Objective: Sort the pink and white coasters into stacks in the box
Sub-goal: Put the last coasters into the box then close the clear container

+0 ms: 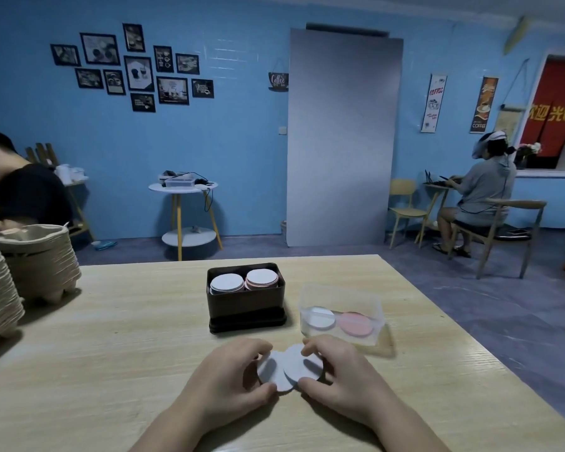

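Just short of the clear box (340,295), off its near-left corner, left hand (229,376) and right hand (343,383) pinch overlapping white coasters (299,363); boxed white coaster (320,318) lies ahead-right, nearer the right hand

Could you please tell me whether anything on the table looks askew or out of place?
Only slightly: in the clear box the white coasters lie offset, one overlapping the other rather than squarely stacked. The stacks in the black box look tidy.
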Demonstrator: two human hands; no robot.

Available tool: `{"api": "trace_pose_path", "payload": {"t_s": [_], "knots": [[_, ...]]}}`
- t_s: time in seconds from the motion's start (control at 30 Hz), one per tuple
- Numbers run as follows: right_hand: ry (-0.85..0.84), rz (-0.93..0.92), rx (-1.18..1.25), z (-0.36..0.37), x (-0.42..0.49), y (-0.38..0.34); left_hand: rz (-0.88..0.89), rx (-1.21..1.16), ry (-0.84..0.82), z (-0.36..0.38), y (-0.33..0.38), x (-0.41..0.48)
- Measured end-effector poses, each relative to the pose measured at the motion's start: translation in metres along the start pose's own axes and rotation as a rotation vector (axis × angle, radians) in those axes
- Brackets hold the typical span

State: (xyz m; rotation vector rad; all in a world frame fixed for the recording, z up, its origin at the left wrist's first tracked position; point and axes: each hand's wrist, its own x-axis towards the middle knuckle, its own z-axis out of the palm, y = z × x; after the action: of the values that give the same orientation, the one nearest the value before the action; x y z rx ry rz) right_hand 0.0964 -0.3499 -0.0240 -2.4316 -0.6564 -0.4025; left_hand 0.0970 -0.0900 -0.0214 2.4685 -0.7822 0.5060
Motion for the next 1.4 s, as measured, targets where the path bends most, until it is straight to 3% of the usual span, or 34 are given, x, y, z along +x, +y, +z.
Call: {"api": "trace_pose_path", "payload": {"t_s": [0.2, 0.37, 0.57, 0.87, 1.4], "knots": [[0.097, 0.051, -0.015, -0.002, 0.0, 0.003, -0.133, -0.106, 0.125, -0.015, -0.009, -0.006], [0.041, -0.053, -0.066, 0.0, 0.002, -0.005, -0.043, -0.038, 0.131, -0.012, -0.002, -0.001], [-0.027, -0.178, -0.098, 0.004, 0.004, -0.019, 0.1, -0.014, 0.004, -0.006, 0.006, 0.002], [0.016, -0.186, -0.083, -0.002, 0.002, -0.023, 0.027, -0.116, 0.008, 0.0, -0.002, 0.001], [-0.044, -0.197, -0.154, 0.007, 0.013, -0.022, 0.131, 0.052, 0.042, 0.0, -0.005, 0.002]]}}
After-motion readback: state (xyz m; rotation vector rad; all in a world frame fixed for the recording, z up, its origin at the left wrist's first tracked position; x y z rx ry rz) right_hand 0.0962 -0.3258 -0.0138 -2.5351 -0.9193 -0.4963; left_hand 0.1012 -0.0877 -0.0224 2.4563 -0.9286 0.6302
